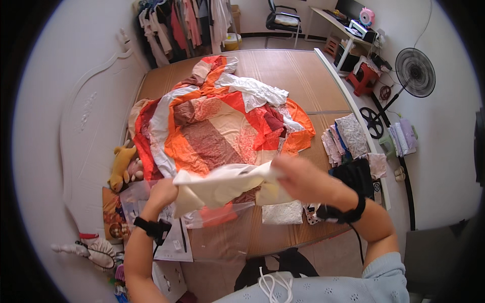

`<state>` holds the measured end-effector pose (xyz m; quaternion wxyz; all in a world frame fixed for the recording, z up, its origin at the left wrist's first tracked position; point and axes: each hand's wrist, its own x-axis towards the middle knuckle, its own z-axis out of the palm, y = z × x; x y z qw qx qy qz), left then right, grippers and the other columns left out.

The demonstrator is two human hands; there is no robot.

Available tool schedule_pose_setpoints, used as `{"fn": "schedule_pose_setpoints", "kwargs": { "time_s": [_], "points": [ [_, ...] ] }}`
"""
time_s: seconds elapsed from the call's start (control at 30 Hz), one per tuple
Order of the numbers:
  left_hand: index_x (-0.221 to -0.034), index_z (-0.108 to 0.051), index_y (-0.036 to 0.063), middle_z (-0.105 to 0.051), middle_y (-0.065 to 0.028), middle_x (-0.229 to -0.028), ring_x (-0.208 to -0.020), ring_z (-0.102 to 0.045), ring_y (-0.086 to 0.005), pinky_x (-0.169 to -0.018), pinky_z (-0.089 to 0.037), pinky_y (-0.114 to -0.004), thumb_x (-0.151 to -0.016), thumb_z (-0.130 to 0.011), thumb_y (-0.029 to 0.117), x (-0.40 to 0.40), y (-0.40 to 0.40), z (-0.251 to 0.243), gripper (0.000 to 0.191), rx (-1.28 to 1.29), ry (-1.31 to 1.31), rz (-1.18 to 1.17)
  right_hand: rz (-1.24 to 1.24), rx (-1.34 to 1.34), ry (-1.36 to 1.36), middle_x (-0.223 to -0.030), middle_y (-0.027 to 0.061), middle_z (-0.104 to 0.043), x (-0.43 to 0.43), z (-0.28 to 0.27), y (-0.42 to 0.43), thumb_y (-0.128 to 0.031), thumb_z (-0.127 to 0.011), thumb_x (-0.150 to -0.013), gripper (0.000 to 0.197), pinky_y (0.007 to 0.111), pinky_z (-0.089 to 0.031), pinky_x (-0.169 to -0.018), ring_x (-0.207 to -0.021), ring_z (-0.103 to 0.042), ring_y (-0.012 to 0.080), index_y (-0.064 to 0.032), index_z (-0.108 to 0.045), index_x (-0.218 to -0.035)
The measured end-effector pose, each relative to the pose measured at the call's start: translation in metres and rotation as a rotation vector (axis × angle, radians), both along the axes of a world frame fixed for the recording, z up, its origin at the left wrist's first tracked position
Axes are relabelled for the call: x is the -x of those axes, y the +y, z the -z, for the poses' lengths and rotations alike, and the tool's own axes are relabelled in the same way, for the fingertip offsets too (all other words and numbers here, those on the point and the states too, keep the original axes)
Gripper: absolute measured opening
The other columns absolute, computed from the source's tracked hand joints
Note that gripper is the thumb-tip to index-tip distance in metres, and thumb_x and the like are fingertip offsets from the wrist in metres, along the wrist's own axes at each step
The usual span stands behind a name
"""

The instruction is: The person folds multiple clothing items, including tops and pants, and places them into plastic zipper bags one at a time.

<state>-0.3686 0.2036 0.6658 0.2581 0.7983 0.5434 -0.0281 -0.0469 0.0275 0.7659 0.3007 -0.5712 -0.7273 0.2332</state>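
Between my two hands a cream-white cloth garment (pixel 216 191) hangs stretched above the near part of the bed, blurred by motion. My left hand (pixel 163 192) grips its left end and my right hand (pixel 299 178) its upper right end; the right fingers are blurred. Beyond it a patchwork quilt or cover (pixel 212 140) in orange, red, brown and white lies crumpled in a loose ring. A white crumpled cloth (pixel 261 89) rests on its far right side. Under my left forearm lie clear plastic bags (pixel 170 236). A folded white lace-like cloth (pixel 282 213) sits below my right hand.
Folded clothes (pixel 341 138) and a black cloth (pixel 354 176) line the right edge of the bed mat (pixel 280 72). A plush toy (pixel 123 164) leans by the white headboard (pixel 91 125). On the floor at right stands a pedestal fan (pixel 415 72). A clothes rack (pixel 185 26) is behind.
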Motion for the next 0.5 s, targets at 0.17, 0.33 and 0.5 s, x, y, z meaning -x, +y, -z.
{"fn": "schedule_pose_setpoints", "kwargs": {
  "time_s": [0.17,0.33,0.5],
  "points": [
    [-0.122,-0.045,0.0037,-0.058,-0.0114,-0.107,-0.095,-0.058,-0.0223,-0.079,-0.047,-0.031,-0.090,-0.043,0.013,0.000,-0.070,-0.035,0.033,0.084,-0.606,-0.061,0.185,-0.262,-0.091,-0.082,0.0202,-0.051,0.027,-0.044,-0.040,-0.001,-0.050,-0.079,0.008,0.047,-0.042,-0.066,-0.078,-0.052,0.0411,-0.0017,-0.047,-0.087],
    [-0.105,-0.050,0.0129,-0.057,-0.0061,-0.097,-0.086,-0.058,-0.0156,-0.065,-0.050,-0.029,-0.088,-0.045,0.008,-0.022,-0.162,-0.095,0.018,0.426,-1.067,-0.399,0.274,-0.433,-0.153,-0.076,0.0215,-0.052,0.008,-0.050,-0.103,-0.004,-0.053,-0.079,0.007,0.045,-0.041,-0.062,-0.074,-0.053,0.0412,0.0000,-0.048,-0.081],
    [-0.125,-0.045,0.0125,-0.053,-0.0143,-0.107,-0.087,-0.059,-0.0223,-0.068,-0.053,-0.032,-0.074,-0.029,-0.012,-0.051,-0.239,-0.140,0.059,0.110,-1.466,-0.479,0.307,-0.433,-0.111,-0.064,0.0225,-0.052,-0.013,-0.061,-0.145,-0.014,-0.055,-0.084,0.017,0.044,-0.041,-0.054,-0.063,-0.054,0.0405,0.0007,-0.050,-0.078]
  ]
}}
